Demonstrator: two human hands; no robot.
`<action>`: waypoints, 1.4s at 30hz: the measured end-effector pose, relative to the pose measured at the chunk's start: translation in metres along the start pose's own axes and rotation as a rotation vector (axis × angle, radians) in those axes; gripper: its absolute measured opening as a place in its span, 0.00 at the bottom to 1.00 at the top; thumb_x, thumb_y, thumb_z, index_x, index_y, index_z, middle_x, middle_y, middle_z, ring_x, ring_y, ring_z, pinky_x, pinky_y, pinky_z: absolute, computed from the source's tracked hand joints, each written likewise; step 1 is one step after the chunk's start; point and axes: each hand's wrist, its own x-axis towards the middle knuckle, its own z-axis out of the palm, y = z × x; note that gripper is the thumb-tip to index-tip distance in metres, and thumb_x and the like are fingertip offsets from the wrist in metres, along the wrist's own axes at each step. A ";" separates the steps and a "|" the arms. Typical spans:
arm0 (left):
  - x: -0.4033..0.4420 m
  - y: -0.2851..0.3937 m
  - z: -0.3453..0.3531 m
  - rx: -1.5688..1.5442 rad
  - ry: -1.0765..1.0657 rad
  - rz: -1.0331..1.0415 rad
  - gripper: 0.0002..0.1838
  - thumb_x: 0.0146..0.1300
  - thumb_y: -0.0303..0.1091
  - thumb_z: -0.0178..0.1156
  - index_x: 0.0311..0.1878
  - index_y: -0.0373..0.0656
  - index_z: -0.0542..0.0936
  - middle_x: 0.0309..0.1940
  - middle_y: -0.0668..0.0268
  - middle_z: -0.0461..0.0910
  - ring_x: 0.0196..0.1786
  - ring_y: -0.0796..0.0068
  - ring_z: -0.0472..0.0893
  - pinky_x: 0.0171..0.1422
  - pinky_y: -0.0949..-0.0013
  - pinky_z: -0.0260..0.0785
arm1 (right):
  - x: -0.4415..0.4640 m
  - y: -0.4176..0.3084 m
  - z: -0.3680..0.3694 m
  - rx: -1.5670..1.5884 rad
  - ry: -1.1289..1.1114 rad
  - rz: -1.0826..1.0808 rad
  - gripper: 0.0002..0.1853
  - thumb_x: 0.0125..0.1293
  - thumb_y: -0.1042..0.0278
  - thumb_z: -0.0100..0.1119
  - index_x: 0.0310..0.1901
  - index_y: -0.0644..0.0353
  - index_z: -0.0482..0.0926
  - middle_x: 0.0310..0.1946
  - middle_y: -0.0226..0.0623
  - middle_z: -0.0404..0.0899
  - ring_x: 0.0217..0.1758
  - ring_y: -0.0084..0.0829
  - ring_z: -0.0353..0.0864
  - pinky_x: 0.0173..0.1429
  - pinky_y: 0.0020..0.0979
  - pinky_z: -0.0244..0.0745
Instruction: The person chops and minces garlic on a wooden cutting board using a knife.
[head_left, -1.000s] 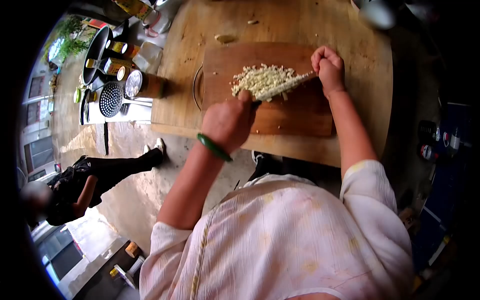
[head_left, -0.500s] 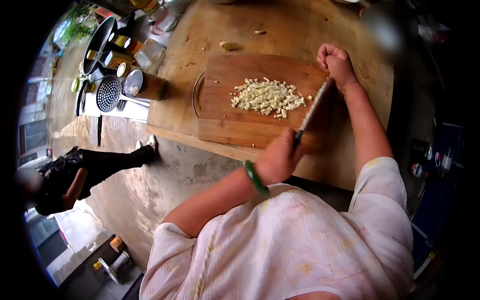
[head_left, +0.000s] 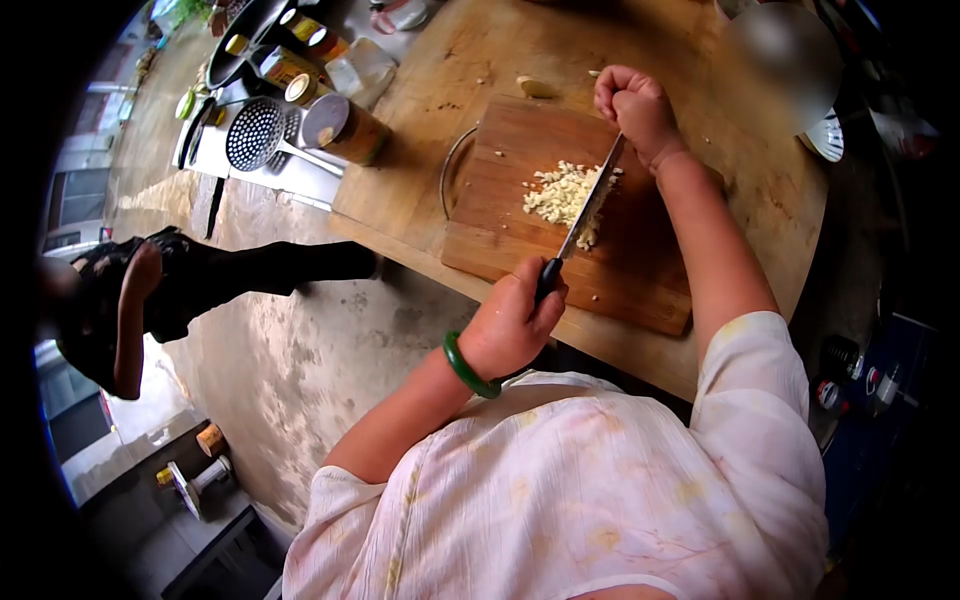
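Note:
My left hand (head_left: 510,318), with a green bangle at the wrist, grips the black handle of a knife (head_left: 590,202). The blade slants up to the right across chopped pale pieces (head_left: 556,194) on a wooden cutting board (head_left: 505,240). At the blade's far end is my right hand (head_left: 635,108), its fingers curled closed over the board's upper edge. The tip meets the underside of this hand, and what the fingers hold, if anything, is hidden.
Jars, bottles, a pan and a perforated skimmer (head_left: 256,134) stand left of the wooden table (head_left: 440,90). One pale piece (head_left: 537,88) lies beyond the board. A person in dark clothes (head_left: 220,285) is at the left. A bowl (head_left: 826,136) sits upper right.
The knife has swung from the board's right side back over the chopped pieces, which now form a smaller heap. Both hands have shifted left relative to the board, and the whole view has turned.

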 end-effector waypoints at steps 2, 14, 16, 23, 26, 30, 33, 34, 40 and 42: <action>-0.002 0.003 -0.017 0.128 0.041 0.106 0.09 0.66 0.24 0.56 0.47 0.37 0.69 0.28 0.60 0.74 0.30 0.67 0.73 0.37 0.66 0.69 | 0.005 -0.022 0.016 0.026 0.006 -0.015 0.12 0.51 0.85 0.40 0.25 0.59 0.74 0.22 0.27 0.72 0.27 0.19 0.68 0.34 0.22 0.64; -0.002 -0.026 -0.046 0.653 0.328 0.041 0.10 0.68 0.30 0.54 0.48 0.41 0.66 0.29 0.44 0.78 0.34 0.37 0.78 0.34 0.43 0.69 | -0.032 0.036 -0.001 -0.840 0.301 -0.099 0.10 0.58 0.77 0.49 0.37 0.58 0.80 0.40 0.46 0.82 0.44 0.45 0.81 0.51 0.39 0.76; 0.000 -0.031 -0.039 0.679 0.363 0.083 0.10 0.68 0.30 0.53 0.48 0.41 0.66 0.29 0.44 0.78 0.33 0.37 0.78 0.34 0.42 0.69 | -0.053 0.045 0.000 -0.888 0.259 -0.151 0.09 0.57 0.78 0.49 0.36 0.58 0.80 0.40 0.48 0.81 0.45 0.49 0.80 0.51 0.41 0.75; 0.001 -0.015 -0.010 0.640 0.157 0.089 0.10 0.68 0.31 0.54 0.47 0.41 0.66 0.29 0.44 0.79 0.33 0.37 0.78 0.33 0.41 0.68 | -0.108 0.021 0.016 -1.006 0.173 -0.174 0.10 0.55 0.83 0.50 0.38 0.64 0.78 0.39 0.52 0.79 0.46 0.54 0.77 0.52 0.46 0.74; 0.005 0.002 -0.011 0.701 0.054 0.037 0.10 0.68 0.32 0.55 0.48 0.42 0.66 0.28 0.46 0.79 0.32 0.37 0.78 0.34 0.41 0.69 | -0.121 0.019 -0.004 -0.904 0.353 -0.240 0.11 0.57 0.83 0.48 0.40 0.65 0.78 0.40 0.52 0.78 0.46 0.54 0.77 0.51 0.43 0.74; 0.043 0.000 -0.041 0.789 0.016 0.306 0.10 0.67 0.31 0.57 0.47 0.43 0.68 0.29 0.47 0.79 0.33 0.41 0.79 0.34 0.44 0.71 | -0.127 0.026 -0.049 -0.693 0.632 -0.237 0.09 0.65 0.79 0.48 0.42 0.63 0.79 0.37 0.42 0.81 0.43 0.37 0.81 0.51 0.32 0.75; 0.087 0.001 -0.054 0.885 -0.007 0.381 0.09 0.66 0.33 0.57 0.45 0.43 0.69 0.34 0.51 0.80 0.38 0.46 0.81 0.38 0.48 0.73 | -0.116 0.025 -0.058 -0.559 0.725 -0.263 0.07 0.71 0.72 0.51 0.43 0.61 0.79 0.36 0.40 0.82 0.42 0.33 0.82 0.50 0.31 0.75; 0.101 0.001 -0.057 0.884 -0.008 0.385 0.09 0.66 0.33 0.57 0.45 0.43 0.69 0.34 0.51 0.80 0.38 0.46 0.81 0.38 0.48 0.73 | -0.109 0.027 -0.057 -0.457 0.740 -0.316 0.07 0.72 0.70 0.52 0.44 0.61 0.79 0.36 0.37 0.82 0.41 0.30 0.81 0.49 0.30 0.75; 0.106 0.004 -0.065 0.858 -0.101 0.398 0.09 0.65 0.33 0.57 0.48 0.46 0.75 0.34 0.54 0.81 0.36 0.48 0.81 0.39 0.53 0.73 | -0.094 0.043 -0.043 -0.339 0.750 -0.315 0.08 0.71 0.67 0.55 0.45 0.63 0.78 0.38 0.34 0.83 0.42 0.25 0.82 0.50 0.26 0.76; 0.096 0.002 -0.071 0.860 -0.125 0.411 0.09 0.65 0.33 0.58 0.47 0.46 0.75 0.34 0.54 0.81 0.36 0.48 0.81 0.38 0.52 0.73 | -0.095 0.046 -0.037 -0.300 0.743 -0.356 0.07 0.70 0.71 0.54 0.45 0.63 0.78 0.37 0.34 0.83 0.42 0.25 0.83 0.51 0.26 0.77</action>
